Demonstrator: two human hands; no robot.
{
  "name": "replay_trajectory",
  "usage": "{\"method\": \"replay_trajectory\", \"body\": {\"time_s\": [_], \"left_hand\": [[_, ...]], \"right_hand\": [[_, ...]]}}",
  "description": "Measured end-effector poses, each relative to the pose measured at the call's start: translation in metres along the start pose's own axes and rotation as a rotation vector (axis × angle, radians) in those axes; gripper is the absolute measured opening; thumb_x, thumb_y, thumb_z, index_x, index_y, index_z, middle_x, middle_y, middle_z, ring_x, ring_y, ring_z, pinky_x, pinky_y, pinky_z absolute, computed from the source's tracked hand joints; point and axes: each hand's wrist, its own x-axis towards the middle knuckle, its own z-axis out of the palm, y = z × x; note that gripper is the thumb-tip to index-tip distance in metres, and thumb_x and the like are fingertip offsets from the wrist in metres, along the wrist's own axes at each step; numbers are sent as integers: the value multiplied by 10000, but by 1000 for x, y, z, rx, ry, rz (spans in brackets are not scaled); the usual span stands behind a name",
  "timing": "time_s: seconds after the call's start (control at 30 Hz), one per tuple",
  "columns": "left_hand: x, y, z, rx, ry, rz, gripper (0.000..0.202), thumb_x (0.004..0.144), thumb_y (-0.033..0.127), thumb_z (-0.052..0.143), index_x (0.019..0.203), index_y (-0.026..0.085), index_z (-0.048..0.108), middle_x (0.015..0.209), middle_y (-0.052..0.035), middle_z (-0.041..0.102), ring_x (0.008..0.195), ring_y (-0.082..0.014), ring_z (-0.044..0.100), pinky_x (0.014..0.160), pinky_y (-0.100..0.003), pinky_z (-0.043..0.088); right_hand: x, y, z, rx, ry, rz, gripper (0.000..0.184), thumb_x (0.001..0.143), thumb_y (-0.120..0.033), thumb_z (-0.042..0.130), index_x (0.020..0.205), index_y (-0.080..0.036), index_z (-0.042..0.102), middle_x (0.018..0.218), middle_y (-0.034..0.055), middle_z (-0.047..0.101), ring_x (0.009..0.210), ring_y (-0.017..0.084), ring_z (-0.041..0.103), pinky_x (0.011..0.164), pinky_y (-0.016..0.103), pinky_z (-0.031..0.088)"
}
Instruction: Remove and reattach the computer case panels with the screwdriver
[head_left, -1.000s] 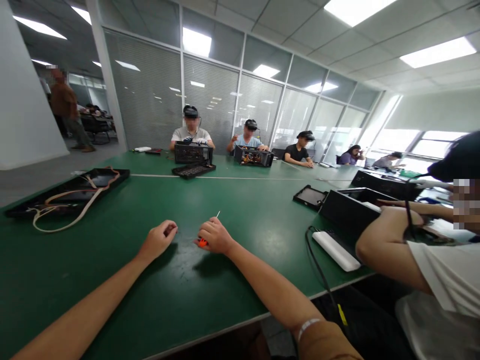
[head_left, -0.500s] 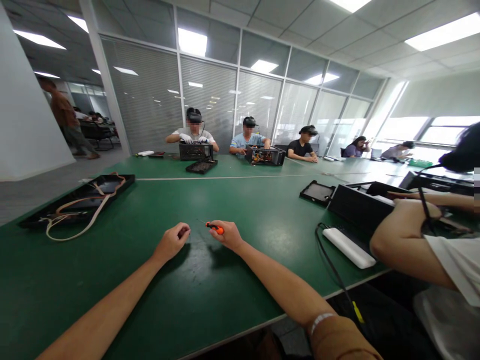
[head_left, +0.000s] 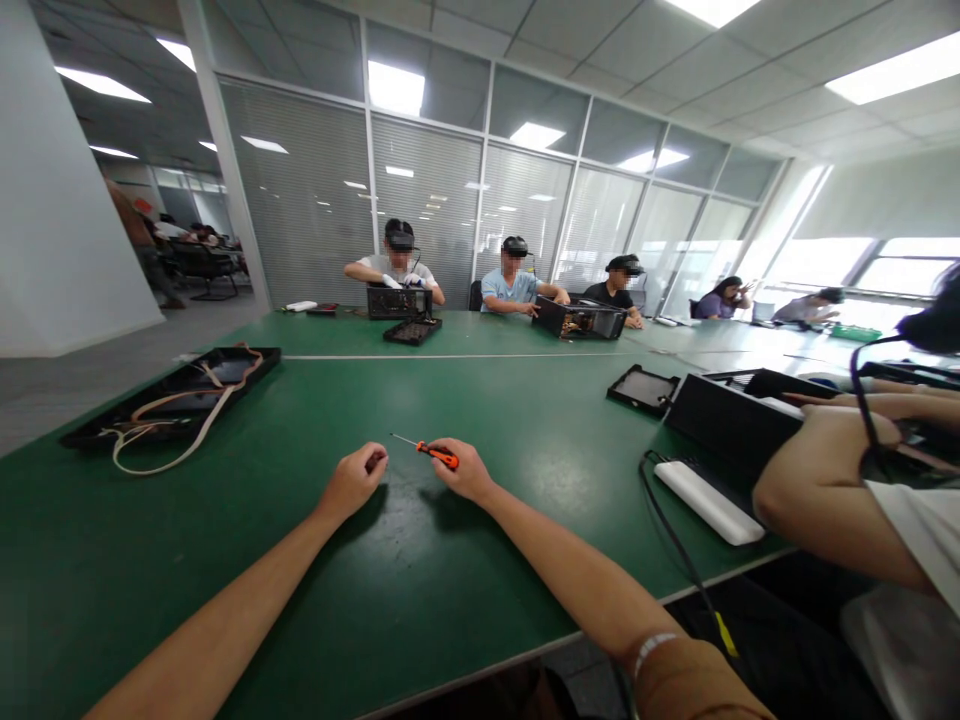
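My right hand is closed on a screwdriver with an orange and black handle. Its thin metal shaft points left and slightly up, over the green table. To the left, my left hand is curled with thumb and fingers together. Whether anything small lies within those fingers cannot be seen. A short gap separates the two hands, and the screwdriver's tip reaches just above the left one without touching it.
At left lies a black panel with pale ribbon cables. On the right stand a black computer case, a black framed part and a white bar with a cable, beside a co-worker's arm. Several people work across the table.
The screwdriver has swung in my right hand, so more of its handle and shaft shows. The view has shifted slightly. Across the table, a co-worker's computer case has moved right and turned.
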Motion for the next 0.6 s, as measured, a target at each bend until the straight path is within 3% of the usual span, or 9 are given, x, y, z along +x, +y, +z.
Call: {"method": "replay_trajectory", "body": {"time_s": [0.6], "left_hand": [[-1, -4, 0, 12, 11, -28, 167, 757, 331, 429, 769, 206, 538, 665, -6, 561, 610, -142, 520, 607, -241, 397]], "right_hand": [[0, -2, 3, 15, -10, -32, 273, 762, -221, 494, 1020, -171, 566, 941, 52, 621, 838, 141, 563, 775, 266, 435]]}}
